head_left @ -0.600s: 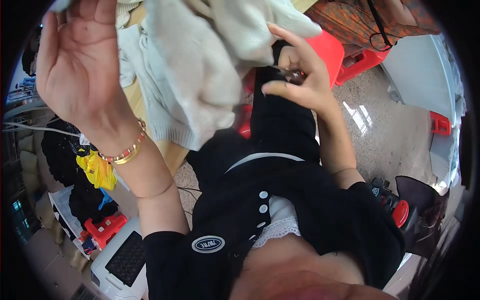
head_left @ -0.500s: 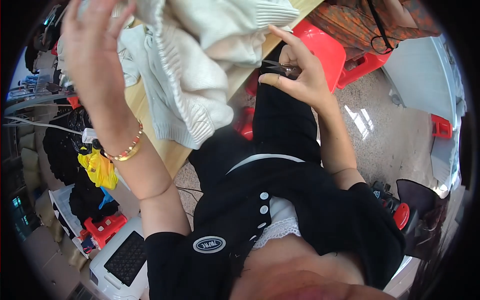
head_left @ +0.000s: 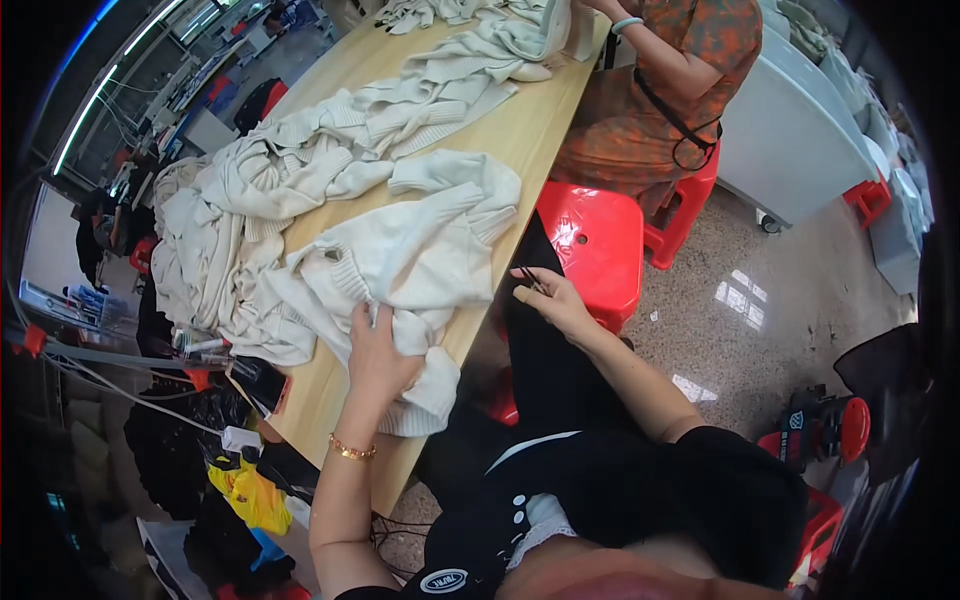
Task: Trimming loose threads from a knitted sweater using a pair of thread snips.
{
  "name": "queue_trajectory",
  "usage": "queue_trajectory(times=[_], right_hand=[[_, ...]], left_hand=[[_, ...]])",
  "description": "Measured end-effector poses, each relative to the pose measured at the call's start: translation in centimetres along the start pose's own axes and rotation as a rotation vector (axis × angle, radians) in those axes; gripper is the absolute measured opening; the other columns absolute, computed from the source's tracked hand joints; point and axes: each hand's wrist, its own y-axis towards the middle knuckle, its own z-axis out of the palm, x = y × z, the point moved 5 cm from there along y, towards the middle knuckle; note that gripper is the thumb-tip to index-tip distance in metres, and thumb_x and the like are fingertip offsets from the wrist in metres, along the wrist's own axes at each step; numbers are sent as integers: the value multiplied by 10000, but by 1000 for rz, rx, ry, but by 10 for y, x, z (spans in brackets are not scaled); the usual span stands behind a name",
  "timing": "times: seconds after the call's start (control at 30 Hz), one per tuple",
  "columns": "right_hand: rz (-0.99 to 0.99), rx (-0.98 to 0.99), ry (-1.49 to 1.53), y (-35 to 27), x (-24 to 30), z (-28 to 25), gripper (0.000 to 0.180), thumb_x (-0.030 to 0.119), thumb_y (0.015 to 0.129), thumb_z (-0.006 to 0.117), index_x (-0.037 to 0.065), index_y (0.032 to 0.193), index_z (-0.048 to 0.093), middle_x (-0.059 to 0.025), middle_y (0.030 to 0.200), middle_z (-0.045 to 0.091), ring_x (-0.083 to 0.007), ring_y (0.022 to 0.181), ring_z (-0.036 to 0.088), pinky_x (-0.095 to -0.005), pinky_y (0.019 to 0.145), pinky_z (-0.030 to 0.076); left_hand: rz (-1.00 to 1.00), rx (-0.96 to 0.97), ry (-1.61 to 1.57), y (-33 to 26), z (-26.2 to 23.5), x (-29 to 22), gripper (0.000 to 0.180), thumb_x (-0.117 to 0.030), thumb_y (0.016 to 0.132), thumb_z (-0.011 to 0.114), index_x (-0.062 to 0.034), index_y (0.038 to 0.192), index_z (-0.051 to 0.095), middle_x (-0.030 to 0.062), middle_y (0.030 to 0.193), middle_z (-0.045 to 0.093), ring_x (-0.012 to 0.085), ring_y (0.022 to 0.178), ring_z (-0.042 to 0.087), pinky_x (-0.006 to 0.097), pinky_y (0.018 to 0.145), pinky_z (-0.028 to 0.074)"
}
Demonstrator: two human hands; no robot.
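My left hand presses down on a cream knitted sweater that lies on the wooden table, fingers spread over its folds near the table's near edge. A gold bracelet circles that wrist. My right hand hovers off the table's edge above my black-clad lap, pinching a small dark tool, apparently thread snips, between thumb and fingers.
More cream knitwear is heaped to the left and further up the table. A person in an orange patterned top sits on red stools beyond. A dark phone lies at the table's left corner. Bags and cables crowd the floor at left.
The sweater, held up in front of me before, now lies on the table with my left hand flat on it. My right hand has dropped lower, still holding the small tool.
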Motion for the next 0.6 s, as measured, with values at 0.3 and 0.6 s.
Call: queue_trajectory(times=[0.3, 0.6], right_hand=[[130, -266, 121, -9, -21, -66, 281, 164, 947, 653, 63, 1209, 636, 92, 671, 473, 5, 476, 343, -189, 420, 216], [-161, -790, 199, -26, -68, -211, 218, 151, 964, 630, 94, 1174, 630, 107, 640, 429, 6, 456, 323, -183, 381, 214]], left_hand=[[-97, 526, -843, 20, 10, -37, 578, -75, 638, 754, -7, 1195, 612, 62, 1087, 580, 159, 1032, 566, 299, 894, 467], [106, 412, -1084, 107, -130, -161, 404, -79, 753, 722, 14, 1142, 664, 59, 1032, 711, 114, 898, 676, 273, 767, 552]])
